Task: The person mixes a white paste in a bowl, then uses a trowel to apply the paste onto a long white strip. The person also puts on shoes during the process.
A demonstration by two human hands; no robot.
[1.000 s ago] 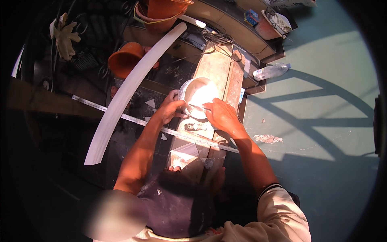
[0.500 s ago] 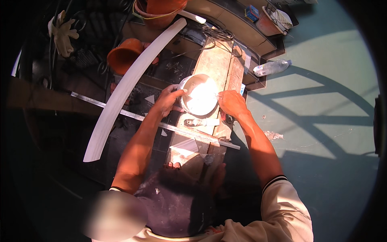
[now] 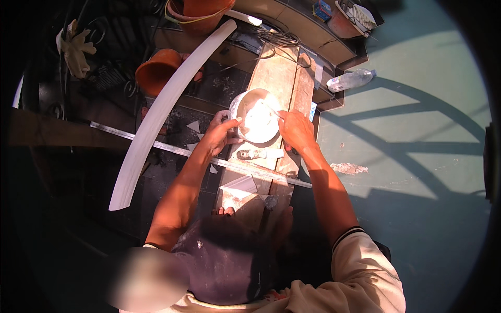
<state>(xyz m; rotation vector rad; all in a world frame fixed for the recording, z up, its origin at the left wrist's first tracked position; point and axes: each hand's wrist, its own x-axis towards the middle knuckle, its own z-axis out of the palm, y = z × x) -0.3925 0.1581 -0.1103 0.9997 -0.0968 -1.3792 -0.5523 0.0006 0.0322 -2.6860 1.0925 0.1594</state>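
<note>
A white bowl (image 3: 254,117) with pale, sunlit contents is over a wooden plank (image 3: 274,68). My left hand (image 3: 222,133) is closed on the bowl's left side, thumb on the rim. My right hand (image 3: 296,130) is closed around a thin tool (image 3: 273,111) that reaches into the bowl; the tool's end is lost in glare. Just below the bowl lies a dirty hand tool (image 3: 258,154). A long metal strip (image 3: 235,167) crosses the plank, and a white offcut (image 3: 237,185) sits nearer me. A long white moulding (image 3: 156,125) lies to the left of my hands.
Orange buckets (image 3: 156,70) stand on dark steps at upper left, near work gloves (image 3: 75,49). A coiled cable (image 3: 276,39) rests at the plank's far end. A plastic bottle (image 3: 352,80) and a loaded tub (image 3: 344,26) are upper right, beside the green floor (image 3: 417,172).
My right hand has shifted from the bowl's lower front up to its right rim, with the tool angled into the bowl. My left hand still holds the bowl, which appears slightly higher in view.
</note>
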